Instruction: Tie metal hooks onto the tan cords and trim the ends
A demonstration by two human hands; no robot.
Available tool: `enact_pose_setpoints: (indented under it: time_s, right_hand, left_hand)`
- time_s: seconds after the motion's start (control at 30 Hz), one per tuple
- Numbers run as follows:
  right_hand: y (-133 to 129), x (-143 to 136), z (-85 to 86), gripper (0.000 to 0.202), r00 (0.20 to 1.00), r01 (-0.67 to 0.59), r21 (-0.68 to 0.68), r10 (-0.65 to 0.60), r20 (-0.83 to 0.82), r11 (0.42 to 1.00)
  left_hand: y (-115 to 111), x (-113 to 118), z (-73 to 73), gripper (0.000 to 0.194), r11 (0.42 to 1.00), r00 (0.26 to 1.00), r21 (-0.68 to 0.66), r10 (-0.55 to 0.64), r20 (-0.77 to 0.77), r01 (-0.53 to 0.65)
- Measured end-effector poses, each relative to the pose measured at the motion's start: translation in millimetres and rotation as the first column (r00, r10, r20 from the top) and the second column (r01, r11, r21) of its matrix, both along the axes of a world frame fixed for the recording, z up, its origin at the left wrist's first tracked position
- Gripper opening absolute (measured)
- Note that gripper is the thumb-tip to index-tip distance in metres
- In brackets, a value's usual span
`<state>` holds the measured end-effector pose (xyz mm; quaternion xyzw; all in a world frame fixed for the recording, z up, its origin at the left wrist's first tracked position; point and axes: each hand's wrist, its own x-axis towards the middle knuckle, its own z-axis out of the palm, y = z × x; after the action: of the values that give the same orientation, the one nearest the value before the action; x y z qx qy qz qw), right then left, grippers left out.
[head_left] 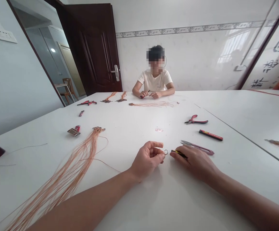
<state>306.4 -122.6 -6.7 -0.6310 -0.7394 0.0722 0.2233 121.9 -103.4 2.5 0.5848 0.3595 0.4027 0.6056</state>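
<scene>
My left hand (pixel 147 158) is above the table, thumb and fingertips pinched on a small dark fish hook (pixel 166 152) whose curved end sticks out to the right. My right hand (pixel 197 162) rests on its side a short way to the right, fingers closed around a small yellow-and-black object (pixel 178 153). Most of that object is hidden by the fingers, and its kind does not show. Thread snips (pixel 202 148) lie just beyond the right hand. To the left, a long bundle of orange lines (pixel 88 147) ends in a cluster of dark hooks (pixel 98 129).
Beyond my right hand lie red-handled pliers (pixel 197 120) and a red-and-black box cutter-like stick (pixel 211 135). A clear plastic piece (pixel 159 130) is ahead. More pliers (pixel 88 103) and hook bundles (pixel 121 100) lie farther left. Across the white table (pixel 134 122) sits a person (pixel 155 80).
</scene>
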Motion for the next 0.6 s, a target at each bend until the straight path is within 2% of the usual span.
enact_pose_setpoints:
  time_s: [0.13, 0.4, 0.5, 0.6]
  right_hand:
    - [3, 4, -0.7, 0.028, 0.993, -0.038, 0.063, 0.03, 0.115, 0.997]
    - [4, 6, -1.7, 0.022, 0.986, -0.145, 0.144, 0.13, 0.108, 0.979]
    - [1, 4, 1.4, 0.019, 0.985, -0.173, 0.202, 0.165, 0.055, 0.964]
    - [-7, -4, 7.9, 0.021, 0.98, -0.138, 0.21, 0.165, -0.112, 0.968]
  left_hand:
    - [1, 0, 0.9, 0.029, 1.0, 1.0, 0.013, -0.004, -0.018, 0.004]
    - [1, 1, 1.8, 0.03, 1.0, 0.999, 0.017, 0.013, -0.029, -0.012]
    - [1, 1, 2.0, 0.029, 1.0, 1.0, 0.025, 0.002, -0.031, -0.001]
    - [-1, 0, 2.1, 0.028, 0.998, 0.999, 0.052, -0.017, -0.032, 0.019]
